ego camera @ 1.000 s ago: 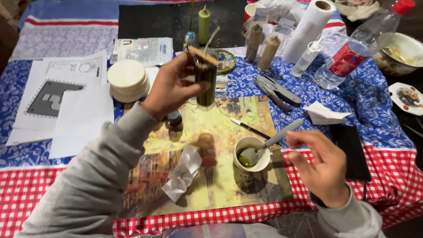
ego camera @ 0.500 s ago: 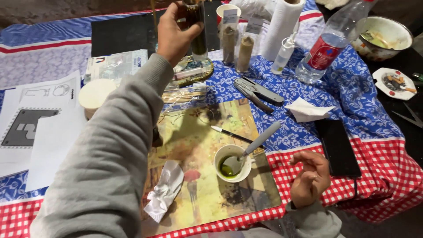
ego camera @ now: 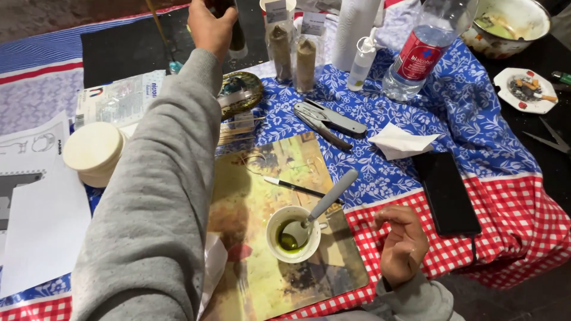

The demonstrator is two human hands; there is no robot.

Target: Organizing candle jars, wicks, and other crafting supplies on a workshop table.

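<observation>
Left hand (ego camera: 208, 27) grasps the dark glass (ego camera: 237, 35) far ahead; right hand (ego camera: 404, 244) loosely curled, empty.

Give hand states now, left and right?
Left hand: closed around a dark glass container at the table's far side.
Right hand: empty, fingers loosely curled.

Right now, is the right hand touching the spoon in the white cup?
Apart. The head view shows the right hand curled over the checked cloth, with cloth visible between it and the spoon leaning in the white cup.

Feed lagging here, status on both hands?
Left hand gripping dark glass jar at far edge. Right hand empty, fingers curled, beside white cup of green liquid. Nothing between.
</observation>
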